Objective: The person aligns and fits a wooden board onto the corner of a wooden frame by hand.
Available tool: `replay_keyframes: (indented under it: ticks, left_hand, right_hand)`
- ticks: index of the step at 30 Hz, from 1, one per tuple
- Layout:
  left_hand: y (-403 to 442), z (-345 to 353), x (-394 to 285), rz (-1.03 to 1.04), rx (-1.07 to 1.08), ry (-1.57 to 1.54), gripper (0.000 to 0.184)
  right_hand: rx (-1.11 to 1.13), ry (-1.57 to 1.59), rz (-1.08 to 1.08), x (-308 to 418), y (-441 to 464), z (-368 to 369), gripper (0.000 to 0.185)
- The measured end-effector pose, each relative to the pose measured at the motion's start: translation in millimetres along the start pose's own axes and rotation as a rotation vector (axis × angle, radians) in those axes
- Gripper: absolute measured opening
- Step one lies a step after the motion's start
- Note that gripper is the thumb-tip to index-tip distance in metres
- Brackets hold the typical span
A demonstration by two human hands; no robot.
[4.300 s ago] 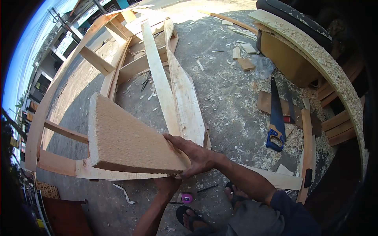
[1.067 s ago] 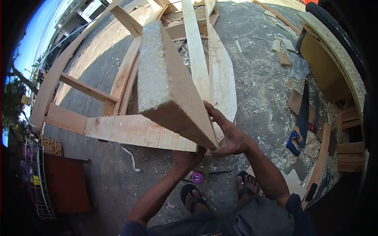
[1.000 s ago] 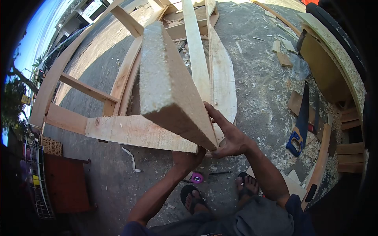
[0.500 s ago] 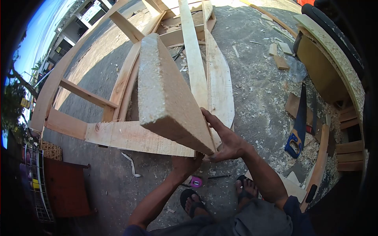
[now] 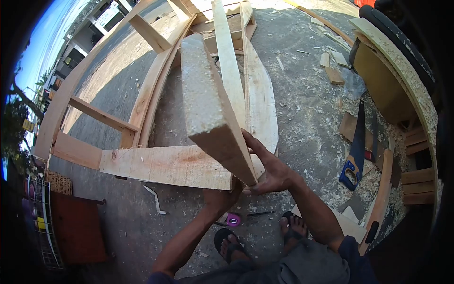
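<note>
A thick, rough-sawn wooden board (image 5: pixel 203 90) rises toward the camera, its near lower end at the corner of a large wooden frame (image 5: pixel 165 163). My right hand (image 5: pixel 270 173) grips the board's lower end, thumb underneath and fingers along its right side. Below the frame's front plank, my left hand (image 5: pixel 222 198) is pressed up at the same corner; its fingers are hidden behind the wood. A long pale plank (image 5: pixel 230 66) lies lengthwise over the frame behind the board.
A handsaw (image 5: pixel 354 156) with a blue handle lies on the ground at the right among shavings and offcuts. A pink tape measure (image 5: pixel 232 219) is near my feet. A red-brown box (image 5: pixel 78 227) stands at lower left, and a curved, chip-covered panel (image 5: pixel 402 71) at right.
The board's upper end has swung away from the left and now points more steeply toward the camera. Both hands keep their places at its lower end. The view has shifted.
</note>
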State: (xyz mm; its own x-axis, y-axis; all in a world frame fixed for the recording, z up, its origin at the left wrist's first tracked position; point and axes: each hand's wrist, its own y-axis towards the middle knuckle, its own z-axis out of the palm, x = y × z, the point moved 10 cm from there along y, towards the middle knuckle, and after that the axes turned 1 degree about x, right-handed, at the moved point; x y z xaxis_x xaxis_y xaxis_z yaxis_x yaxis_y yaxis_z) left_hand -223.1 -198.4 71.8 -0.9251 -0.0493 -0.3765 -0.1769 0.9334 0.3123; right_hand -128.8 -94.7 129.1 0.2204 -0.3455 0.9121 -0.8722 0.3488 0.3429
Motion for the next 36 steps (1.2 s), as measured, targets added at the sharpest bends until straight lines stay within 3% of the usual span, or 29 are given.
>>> replay_keyframes:
  ticks: [2, 9, 14, 21, 29, 36]
  left_hand:
    - [-1, 7, 3, -0.027, 0.086, 0.046, 0.041]
    - [-8, 10, 15, -0.057, 0.086, 0.021, 0.049]
    - [-11, 14, 17, -0.096, 0.181, -0.019, 0.049]
    - [-5, -1, 9, -0.058, 0.117, -0.059, 0.05]
    - [-15, 23, 23, -0.253, 0.352, -0.135, 0.047]
    - [-21, 35, 30, -0.261, 0.389, -0.06, 0.049]
  right_hand:
    - [-0.008, -0.054, 0.04, -2, -2, -2, 0.133]
    - [0.038, 0.035, 0.163, -5, -4, 0, 0.133]
    - [0.052, 0.027, 0.168, -8, -4, 3, 0.132]
    - [0.061, 0.031, 0.203, -13, -4, 6, 0.132]
    - [0.056, -0.005, 0.162, -11, -3, 5, 0.133]
    - [0.054, -0.021, 0.205, -19, -8, 4, 0.135]
